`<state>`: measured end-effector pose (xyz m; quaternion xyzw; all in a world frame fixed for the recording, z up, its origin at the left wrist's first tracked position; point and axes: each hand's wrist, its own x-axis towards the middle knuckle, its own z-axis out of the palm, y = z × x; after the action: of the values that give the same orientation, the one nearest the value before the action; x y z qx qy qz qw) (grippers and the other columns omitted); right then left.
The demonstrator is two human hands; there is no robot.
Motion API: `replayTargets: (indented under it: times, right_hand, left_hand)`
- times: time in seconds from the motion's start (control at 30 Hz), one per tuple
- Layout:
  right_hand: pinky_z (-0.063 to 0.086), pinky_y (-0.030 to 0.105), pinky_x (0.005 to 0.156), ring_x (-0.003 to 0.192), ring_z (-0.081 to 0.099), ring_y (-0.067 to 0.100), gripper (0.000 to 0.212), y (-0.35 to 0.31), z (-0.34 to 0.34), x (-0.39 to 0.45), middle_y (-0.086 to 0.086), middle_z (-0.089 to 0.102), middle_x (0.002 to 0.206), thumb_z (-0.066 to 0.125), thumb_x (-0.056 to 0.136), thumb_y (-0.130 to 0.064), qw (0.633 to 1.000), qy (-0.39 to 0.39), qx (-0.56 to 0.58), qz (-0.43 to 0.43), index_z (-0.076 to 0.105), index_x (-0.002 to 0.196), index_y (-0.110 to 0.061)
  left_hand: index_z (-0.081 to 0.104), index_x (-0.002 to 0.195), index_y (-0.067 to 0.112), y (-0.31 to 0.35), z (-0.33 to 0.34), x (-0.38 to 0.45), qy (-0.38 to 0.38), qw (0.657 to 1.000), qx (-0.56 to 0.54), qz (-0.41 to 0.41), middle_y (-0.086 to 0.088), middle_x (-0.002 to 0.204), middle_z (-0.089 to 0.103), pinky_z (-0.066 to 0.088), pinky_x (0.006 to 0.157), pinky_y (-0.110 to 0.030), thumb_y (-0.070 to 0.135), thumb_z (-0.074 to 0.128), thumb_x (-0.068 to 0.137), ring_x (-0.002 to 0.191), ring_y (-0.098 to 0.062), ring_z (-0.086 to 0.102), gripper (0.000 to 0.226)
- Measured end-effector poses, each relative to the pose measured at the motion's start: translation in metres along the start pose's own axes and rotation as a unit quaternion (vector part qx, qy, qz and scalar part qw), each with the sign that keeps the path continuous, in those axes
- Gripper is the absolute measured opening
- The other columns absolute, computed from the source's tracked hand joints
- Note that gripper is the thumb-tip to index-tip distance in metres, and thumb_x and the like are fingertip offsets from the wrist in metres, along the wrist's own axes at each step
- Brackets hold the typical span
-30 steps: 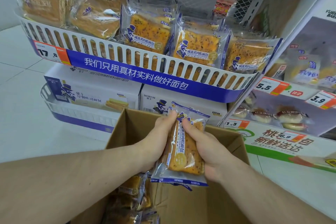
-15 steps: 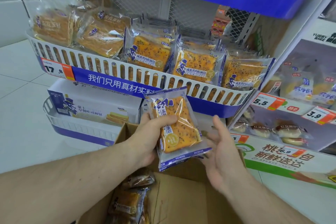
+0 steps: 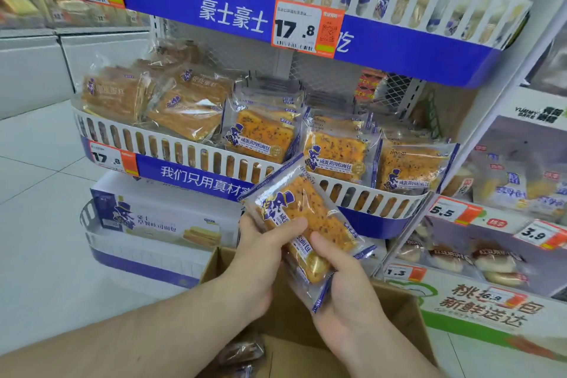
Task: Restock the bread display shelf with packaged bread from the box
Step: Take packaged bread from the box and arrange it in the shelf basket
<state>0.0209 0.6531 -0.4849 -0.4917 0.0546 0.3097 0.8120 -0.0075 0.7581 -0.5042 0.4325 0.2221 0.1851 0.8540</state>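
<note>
A: any room on the white slotted plastic display shelf (image 3: 196, 155)?

B: tight, packs crowd its rim. Clear-wrapped orange bread packet (image 3: 302, 219) sits tilted just before the rim, above the brown cardboard box (image 3: 395, 313). Left hand (image 3: 260, 258) and right hand (image 3: 343, 288) each grip it, fingers curled round.

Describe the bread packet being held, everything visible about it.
The bread packet is a clear, shiny plastic wrapper with blue-purple edges, a top-hatted figure logo and a gold round sticker near its lower end. Inside is an orange-brown slab flecked with dark specks. It is tilted, upper end toward the middle shelf, above the open cardboard box. The left hand grips its left side, thumb across the front; the right hand holds its lower end.
</note>
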Motion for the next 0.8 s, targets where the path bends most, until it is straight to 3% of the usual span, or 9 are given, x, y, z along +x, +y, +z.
replayTargets:
  times: [0.1,0.17,0.23,0.3,0.4,0.47,0.53,0.63,0.8]
  right_hand:
    - [0.052,0.051,0.098,0.1,0.072,0.034,0.055,-0.014,-0.006,0.004,0.014,0.076,0.106,0.075,0.068,-0.015,0.999,-0.004,-0.032,-0.015,0.062,0.121,-0.016]
    - [0.053,0.05,0.095,0.101,0.072,0.034,0.06,-0.024,-0.008,0.005,0.015,0.075,0.109,0.076,0.066,-0.015,0.998,-0.006,-0.063,-0.023,0.061,0.125,-0.012]
    - [0.058,0.045,0.082,0.097,0.073,0.035,0.068,-0.037,-0.01,0.007,0.019,0.075,0.108,0.078,0.061,-0.012,0.996,-0.002,-0.086,-0.032,0.059,0.126,-0.006]
    - [0.061,0.042,0.072,0.096,0.073,0.036,0.087,-0.053,-0.01,0.008,0.021,0.074,0.108,0.087,0.051,-0.013,0.992,0.003,-0.116,-0.055,0.054,0.13,-0.001]
    - [0.053,0.055,0.096,0.106,0.07,0.035,0.133,-0.074,-0.004,0.01,0.019,0.072,0.115,0.101,0.026,-0.024,0.978,-0.016,-0.188,-0.09,0.04,0.142,-0.003]
    - [0.052,0.053,0.096,0.102,0.071,0.035,0.099,-0.09,0.005,0.008,0.019,0.074,0.107,0.092,0.041,-0.015,0.968,-0.046,-0.22,-0.11,0.052,0.13,0.0]
    - [0.059,0.041,0.082,0.095,0.074,0.031,0.065,-0.104,0.02,0.008,0.018,0.076,0.102,0.077,0.057,-0.011,0.963,-0.074,-0.237,-0.105,0.063,0.119,0.003]
    - [0.057,0.039,0.089,0.102,0.072,0.03,0.047,-0.108,0.028,0.016,0.015,0.075,0.109,0.071,0.065,-0.015,0.966,-0.088,-0.228,-0.081,0.069,0.11,-0.003]
    - [0.053,0.041,0.091,0.092,0.072,0.027,0.021,-0.092,0.033,0.027,0.011,0.076,0.107,0.065,0.084,-0.016,0.971,-0.074,-0.226,-0.036,0.068,0.104,-0.011]
  left_hand:
    - [0.056,0.125,0.018,0.013,-0.001,0.004,-0.029,0.999,0.025,-0.017,-0.005,0.101,0.075,0.049,0.078,-0.036,0.032,0.082,0.064,0.093,-0.021,0.07,0.068]
    - [0.065,0.113,0.015,0.027,-0.005,0.008,-0.061,0.997,0.041,-0.029,-0.005,0.096,0.074,0.049,0.079,-0.036,0.043,0.074,0.064,0.094,-0.02,0.067,0.057]
    - [0.067,0.11,0.016,0.042,-0.014,0.014,-0.086,0.993,0.063,-0.041,-0.009,0.103,0.073,0.051,0.087,-0.041,0.044,0.077,0.067,0.101,-0.023,0.065,0.052]
    - [0.06,0.125,0.013,0.058,-0.023,0.02,-0.125,0.985,0.112,-0.039,-0.008,0.106,0.073,0.051,0.087,-0.04,0.038,0.079,0.067,0.094,-0.02,0.067,0.065]
    - [0.054,0.127,0.012,0.082,-0.027,0.024,-0.172,0.972,0.161,-0.025,0.005,0.078,0.073,0.052,0.081,-0.038,0.016,0.08,0.074,0.067,-0.009,0.068,0.059]
    - [0.057,0.118,0.012,0.098,-0.022,0.024,-0.192,0.962,0.194,-0.011,0.007,0.073,0.072,0.05,0.083,-0.038,0.018,0.07,0.075,0.065,-0.008,0.067,0.046]
    - [0.061,0.116,0.011,0.108,-0.018,0.027,-0.19,0.954,0.231,-0.004,0.001,0.085,0.074,0.05,0.089,-0.039,0.029,0.066,0.079,0.083,-0.017,0.069,0.041]
    - [0.067,0.107,0.02,0.109,-0.013,0.029,-0.153,0.955,0.254,-0.004,-0.001,0.091,0.071,0.051,0.092,-0.041,0.035,0.061,0.091,0.097,-0.026,0.064,0.023]
    - [0.061,0.122,0.023,0.101,-0.017,0.036,-0.107,0.96,0.257,-0.005,-0.001,0.093,0.073,0.054,0.089,-0.038,0.041,0.057,0.094,0.074,-0.018,0.068,0.033]
